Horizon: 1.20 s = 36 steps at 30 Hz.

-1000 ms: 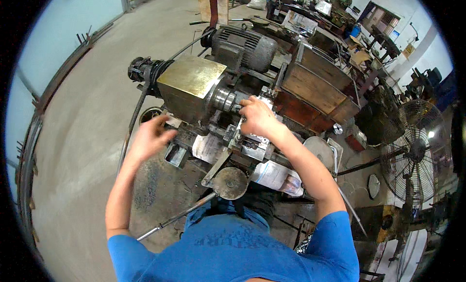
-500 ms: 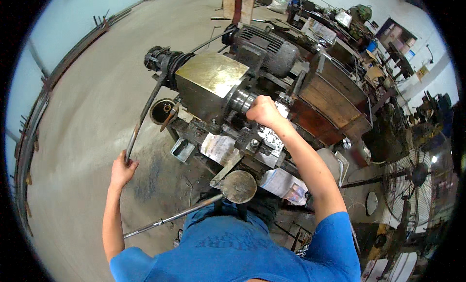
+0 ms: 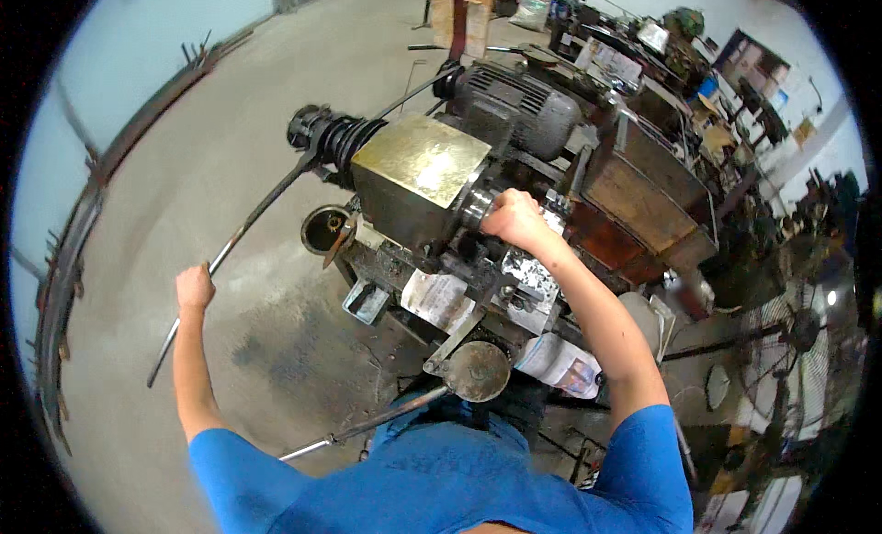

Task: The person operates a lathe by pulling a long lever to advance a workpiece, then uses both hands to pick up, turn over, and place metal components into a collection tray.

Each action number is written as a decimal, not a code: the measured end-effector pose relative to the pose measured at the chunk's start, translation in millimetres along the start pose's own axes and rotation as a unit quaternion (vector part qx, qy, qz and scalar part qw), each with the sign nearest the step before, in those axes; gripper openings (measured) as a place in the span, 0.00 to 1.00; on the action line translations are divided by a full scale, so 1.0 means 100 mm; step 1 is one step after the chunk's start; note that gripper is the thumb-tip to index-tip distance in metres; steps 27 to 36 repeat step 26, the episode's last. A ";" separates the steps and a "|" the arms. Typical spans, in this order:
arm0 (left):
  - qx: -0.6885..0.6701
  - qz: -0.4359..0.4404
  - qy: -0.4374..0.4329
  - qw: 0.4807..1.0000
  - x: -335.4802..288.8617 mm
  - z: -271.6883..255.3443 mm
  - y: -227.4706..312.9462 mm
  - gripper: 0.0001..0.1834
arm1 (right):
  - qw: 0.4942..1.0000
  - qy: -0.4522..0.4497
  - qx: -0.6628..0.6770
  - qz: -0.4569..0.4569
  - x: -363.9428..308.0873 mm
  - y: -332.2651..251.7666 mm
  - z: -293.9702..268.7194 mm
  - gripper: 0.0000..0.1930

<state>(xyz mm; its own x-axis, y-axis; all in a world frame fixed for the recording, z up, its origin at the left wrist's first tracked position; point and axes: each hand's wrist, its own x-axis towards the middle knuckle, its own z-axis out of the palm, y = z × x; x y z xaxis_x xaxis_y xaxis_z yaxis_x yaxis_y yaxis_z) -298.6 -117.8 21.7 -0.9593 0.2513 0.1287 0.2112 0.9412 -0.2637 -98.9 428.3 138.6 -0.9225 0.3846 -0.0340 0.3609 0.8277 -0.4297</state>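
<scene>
My left hand (image 3: 195,286) is closed around a long metal lever (image 3: 246,224), and the lever's lower end sticks out past the fist. The lever's upper end meets the dark pulley assembly (image 3: 335,137) on the left of a lathe-like machine. My right hand (image 3: 514,217) is curled in a fist right beside the shiny round spindle nose (image 3: 475,207). What its fingers hold, if anything, is hidden. Between the pulleys and the spindle sits the boxy headstock with a brassy top plate (image 3: 423,157). Metal chips lie on the bright slide (image 3: 531,277) below my right forearm.
A dark ribbed motor (image 3: 519,107) stands behind the headstock. Close to my body are a round metal disc (image 3: 478,370) and a rod (image 3: 367,426). A round pot (image 3: 323,231) and a small tray (image 3: 366,301) sit at the machine's left. A fan (image 3: 799,332) stands at right.
My left hand has swung the lever outward to the left and now grips it farther from its lower end. The right fist stays at the spindle. The whole view has shifted slightly.
</scene>
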 end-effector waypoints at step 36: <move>-0.157 0.239 -0.158 0.945 -0.69 0.68 2.24 0.27 | 0.783 -0.013 -0.146 0.604 -5.06 4.49 0.11 0.35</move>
